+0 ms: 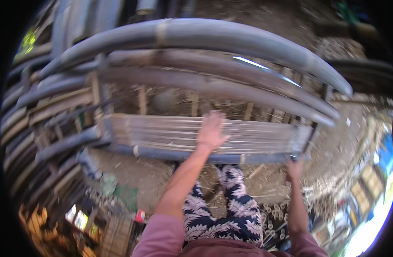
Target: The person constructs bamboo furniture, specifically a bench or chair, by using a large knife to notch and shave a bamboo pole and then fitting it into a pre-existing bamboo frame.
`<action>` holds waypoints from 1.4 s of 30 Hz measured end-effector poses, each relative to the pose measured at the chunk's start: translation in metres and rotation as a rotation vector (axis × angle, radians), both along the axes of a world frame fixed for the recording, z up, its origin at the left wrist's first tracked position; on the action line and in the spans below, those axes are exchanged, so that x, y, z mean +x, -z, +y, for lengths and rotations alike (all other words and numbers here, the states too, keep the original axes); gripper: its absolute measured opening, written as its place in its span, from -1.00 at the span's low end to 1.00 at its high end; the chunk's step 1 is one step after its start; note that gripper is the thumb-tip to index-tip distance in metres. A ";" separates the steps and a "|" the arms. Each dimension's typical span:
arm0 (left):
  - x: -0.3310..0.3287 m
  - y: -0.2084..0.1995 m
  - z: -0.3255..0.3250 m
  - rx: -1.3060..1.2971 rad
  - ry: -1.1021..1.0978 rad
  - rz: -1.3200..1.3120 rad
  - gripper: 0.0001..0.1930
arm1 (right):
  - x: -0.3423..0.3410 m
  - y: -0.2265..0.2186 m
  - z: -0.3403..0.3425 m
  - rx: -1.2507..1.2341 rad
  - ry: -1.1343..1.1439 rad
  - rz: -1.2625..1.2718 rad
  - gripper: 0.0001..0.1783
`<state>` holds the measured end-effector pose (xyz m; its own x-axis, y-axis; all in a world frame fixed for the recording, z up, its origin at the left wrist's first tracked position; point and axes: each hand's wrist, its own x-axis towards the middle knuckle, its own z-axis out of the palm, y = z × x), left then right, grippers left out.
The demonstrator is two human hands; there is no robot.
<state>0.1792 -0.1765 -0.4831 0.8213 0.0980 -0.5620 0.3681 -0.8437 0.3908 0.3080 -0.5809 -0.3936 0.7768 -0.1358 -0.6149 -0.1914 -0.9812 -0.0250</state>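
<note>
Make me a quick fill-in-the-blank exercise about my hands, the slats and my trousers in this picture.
1. The left hand lies palm ____ on the slats.
2. The right hand is near the ____ end of the front pole.
3. The dark trousers are printed with pale ____.

Missing words: down; right; leaves.
</note>
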 end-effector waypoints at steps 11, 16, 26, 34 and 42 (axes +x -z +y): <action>0.031 -0.017 0.041 -0.341 -0.037 0.290 -0.16 | 0.184 0.007 -0.010 -0.188 -0.722 0.260 -0.53; -0.010 0.001 0.042 -0.229 -0.312 -0.131 -0.22 | 0.170 -0.055 0.045 -0.230 -0.680 0.406 -0.57; -0.143 -0.020 0.141 0.163 -0.542 0.018 -0.08 | -0.026 -0.197 0.366 0.208 -0.747 0.474 -0.42; -0.141 -0.033 0.153 0.109 -0.456 0.170 0.02 | -0.135 -0.064 0.630 0.223 -1.168 0.689 -0.41; -0.152 -0.043 0.161 -0.019 -0.439 0.178 -0.36 | -0.185 -0.027 0.675 0.305 -0.989 0.716 -0.41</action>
<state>0.0270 -0.0152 -0.4397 0.5949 0.4025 -0.6958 0.7513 -0.5862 0.3032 0.1230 0.0936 -0.3669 -0.0549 0.5342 -0.8436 0.5564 -0.6852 -0.4701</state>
